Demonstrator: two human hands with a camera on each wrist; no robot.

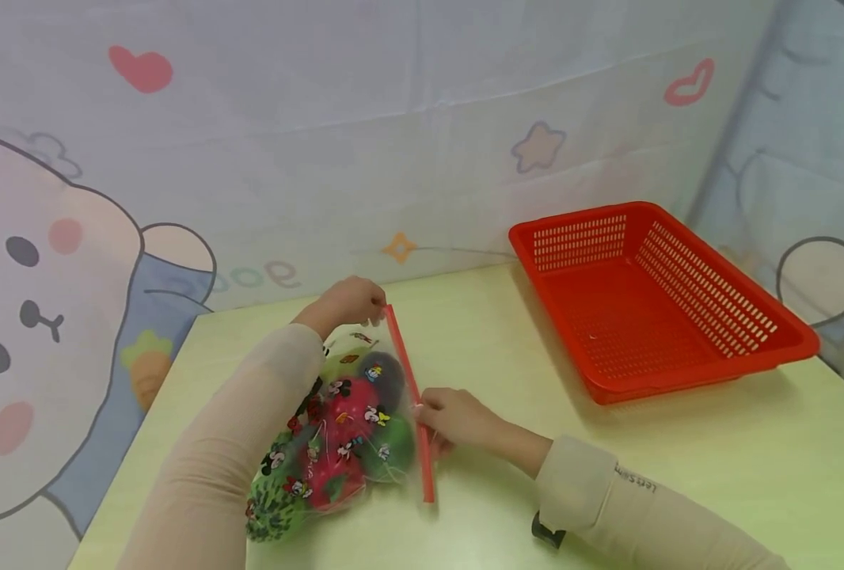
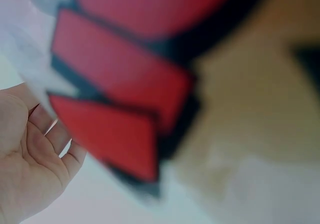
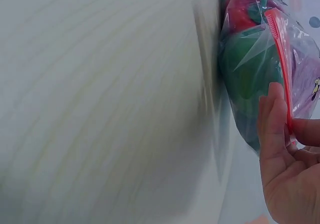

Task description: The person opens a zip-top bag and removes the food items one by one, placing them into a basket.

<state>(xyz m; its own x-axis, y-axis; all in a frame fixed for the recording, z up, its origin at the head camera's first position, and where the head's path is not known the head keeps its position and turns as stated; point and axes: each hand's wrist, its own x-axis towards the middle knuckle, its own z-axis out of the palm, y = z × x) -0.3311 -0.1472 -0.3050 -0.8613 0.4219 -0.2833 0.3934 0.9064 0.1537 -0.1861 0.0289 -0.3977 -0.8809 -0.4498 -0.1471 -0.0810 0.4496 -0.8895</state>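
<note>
A clear zip bag (image 1: 365,412) printed with cartoon figures lies on the table, bulging with red, green and dark toy fruits or vegetables. Its red zip strip (image 1: 404,360) runs along the right side. At the strip's far end, my left hand (image 1: 347,303) pinches the bag's corner. My right hand (image 1: 459,416) pinches the strip lower down between thumb and fingers, as the right wrist view shows beside the green contents. Large blurred print on the bag (image 2: 115,139) fills most of the left wrist view, partly covering the left fingers (image 2: 47,134).
A red plastic basket (image 1: 629,301) with slotted sides stands at the back right of the pale yellow-green table (image 1: 507,348). Behind the table hangs a cloth backdrop (image 1: 336,142) with cartoon prints. A black object (image 1: 548,530) sits at the right sleeve's underside.
</note>
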